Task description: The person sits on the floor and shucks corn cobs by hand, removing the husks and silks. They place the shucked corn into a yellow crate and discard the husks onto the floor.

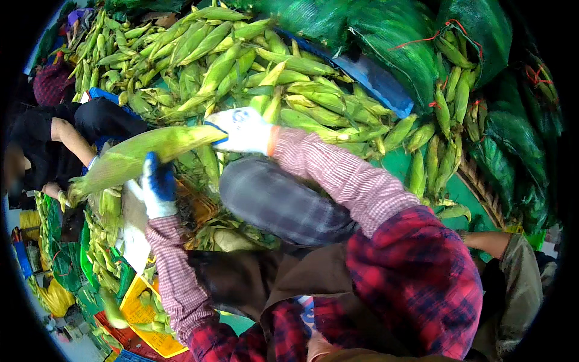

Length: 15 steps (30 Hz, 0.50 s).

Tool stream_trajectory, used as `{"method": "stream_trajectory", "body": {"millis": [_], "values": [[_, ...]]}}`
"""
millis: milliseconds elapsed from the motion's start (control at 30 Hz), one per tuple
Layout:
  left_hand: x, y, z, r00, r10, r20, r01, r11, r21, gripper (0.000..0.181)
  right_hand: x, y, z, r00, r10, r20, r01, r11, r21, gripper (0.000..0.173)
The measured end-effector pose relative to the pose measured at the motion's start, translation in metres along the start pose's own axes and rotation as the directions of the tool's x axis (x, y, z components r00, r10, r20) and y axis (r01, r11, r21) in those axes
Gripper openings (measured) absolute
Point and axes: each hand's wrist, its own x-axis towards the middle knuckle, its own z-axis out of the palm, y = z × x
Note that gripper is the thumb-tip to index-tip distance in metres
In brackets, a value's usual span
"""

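Note:
My right hand, in a white work glove with an orange cuff, grips the narrow end of a large green ear of corn in its husk. The ear stretches left across the view, its blurred wider end near a co-worker. My left hand, in a white glove with blue coating, is just below the ear's middle, fingers apart. One blue fingertip overlaps the ear's lower edge; whether it presses on it I cannot tell. Beyond my right hand spreads a large heap of unshucked corn.
Green mesh sacks of corn stand at the upper right, by a blue strip. At left sits a co-worker in black. A yellow crate with corn stands lower left. A person's forearm shows at right.

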Motion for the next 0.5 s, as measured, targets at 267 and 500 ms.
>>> {"method": "stream_trajectory", "body": {"millis": [267,500], "values": [[-0.012,0.09,-0.115,0.932,0.177,-0.317,-0.063,0.938,0.34,0.034,-0.123,0.092,0.024,0.886,0.441,0.146,-0.462,0.866,0.192,0.074],[-0.059,0.142,-0.078,0.879,0.384,-0.282,-0.028,0.632,0.775,0.066,-0.341,0.24,0.005,0.353,0.935,0.034,-0.884,0.346,-0.313,0.065]]}}
